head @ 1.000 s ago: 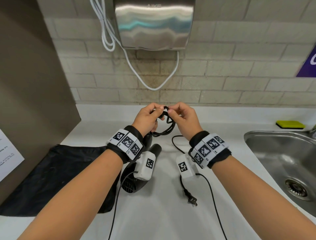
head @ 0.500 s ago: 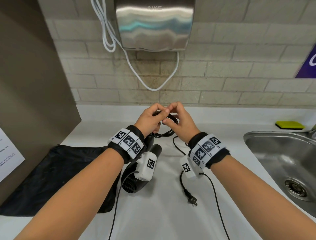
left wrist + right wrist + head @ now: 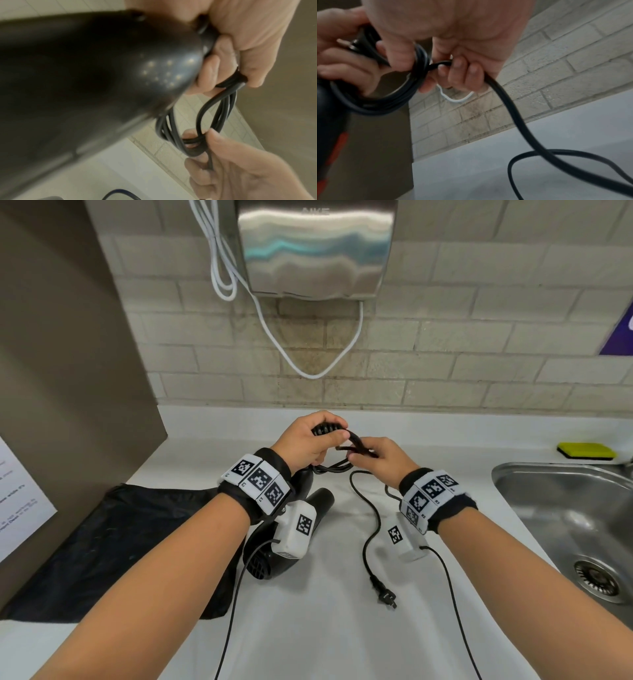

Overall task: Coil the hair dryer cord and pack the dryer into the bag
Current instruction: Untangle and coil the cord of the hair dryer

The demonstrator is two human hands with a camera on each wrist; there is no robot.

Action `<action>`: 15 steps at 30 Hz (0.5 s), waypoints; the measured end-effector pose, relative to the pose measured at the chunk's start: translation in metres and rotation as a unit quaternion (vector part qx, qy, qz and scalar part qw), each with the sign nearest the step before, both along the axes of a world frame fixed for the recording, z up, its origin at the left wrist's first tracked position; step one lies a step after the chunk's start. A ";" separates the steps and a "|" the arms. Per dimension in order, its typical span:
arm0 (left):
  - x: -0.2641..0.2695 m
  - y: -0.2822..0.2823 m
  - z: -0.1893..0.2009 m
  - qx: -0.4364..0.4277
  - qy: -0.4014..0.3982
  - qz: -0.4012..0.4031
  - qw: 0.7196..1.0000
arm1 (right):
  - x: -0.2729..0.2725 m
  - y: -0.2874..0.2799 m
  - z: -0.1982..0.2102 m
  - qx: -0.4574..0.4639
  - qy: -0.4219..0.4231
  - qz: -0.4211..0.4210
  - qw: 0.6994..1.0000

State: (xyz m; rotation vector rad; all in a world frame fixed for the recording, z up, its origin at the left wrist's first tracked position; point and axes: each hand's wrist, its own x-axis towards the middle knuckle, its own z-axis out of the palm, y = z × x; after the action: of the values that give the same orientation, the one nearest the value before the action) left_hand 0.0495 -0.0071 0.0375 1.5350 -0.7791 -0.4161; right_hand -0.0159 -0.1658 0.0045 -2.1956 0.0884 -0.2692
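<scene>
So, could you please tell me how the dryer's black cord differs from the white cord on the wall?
The black cord is partly coiled in both hands, its tail loose on the counter; the white cord hangs untouched beneath the hand dryer. Both form loops.

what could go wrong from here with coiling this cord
1. The left hand grips several cord loops against the dryer handle; a loosened grip might spill the coil.
2. The loose tail curves across the counter to the plug, and the right hand pulling it in could kink it or drag the plug.
</scene>
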 end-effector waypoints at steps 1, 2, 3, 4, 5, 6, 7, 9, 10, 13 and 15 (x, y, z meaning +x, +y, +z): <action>0.001 0.001 0.000 -0.003 0.006 0.005 1.000 | -0.001 -0.003 0.003 0.008 0.000 -0.002 1.000; 0.002 0.002 0.001 -0.005 0.010 0.010 1.000 | -0.001 -0.006 0.007 0.011 -0.002 -0.010 1.000; 0.003 0.003 0.001 -0.005 0.011 0.016 1.000 | -0.002 -0.008 0.013 0.008 -0.005 -0.022 1.000; 0.003 0.003 0.002 -0.004 0.006 0.022 1.000 | -0.001 -0.008 0.018 -0.002 -0.015 -0.037 0.999; 0.004 0.004 0.002 -0.001 -0.003 0.027 1.000 | 0.000 -0.006 0.024 -0.013 -0.034 -0.054 0.998; 0.004 0.003 0.002 0.002 -0.014 0.030 0.999 | 0.002 -0.003 0.028 -0.020 -0.062 -0.074 0.995; 0.004 0.003 0.003 0.003 -0.025 0.030 0.999 | 0.004 0.000 0.032 -0.023 -0.092 -0.094 0.991; 0.003 0.003 0.002 -0.002 -0.045 0.019 0.999 | 0.007 0.007 0.038 -0.022 -0.141 -0.116 0.983; 0.003 0.004 0.002 -0.005 -0.053 0.011 0.999 | 0.007 0.010 0.040 -0.021 -0.157 -0.119 0.980; 0.006 0.004 0.002 0.009 -0.066 0.006 0.998 | 0.007 0.017 0.042 -0.021 -0.188 -0.114 0.975; 0.008 0.002 0.000 0.033 -0.065 0.016 0.997 | 0.005 0.021 0.044 -0.034 -0.201 -0.105 0.973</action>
State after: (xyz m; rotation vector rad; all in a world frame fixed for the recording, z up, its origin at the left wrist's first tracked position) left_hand 0.0571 -0.0051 0.0376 1.6461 -0.8475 -0.3231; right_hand -0.0111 -0.1447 0.0487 -2.1556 0.0866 -0.8410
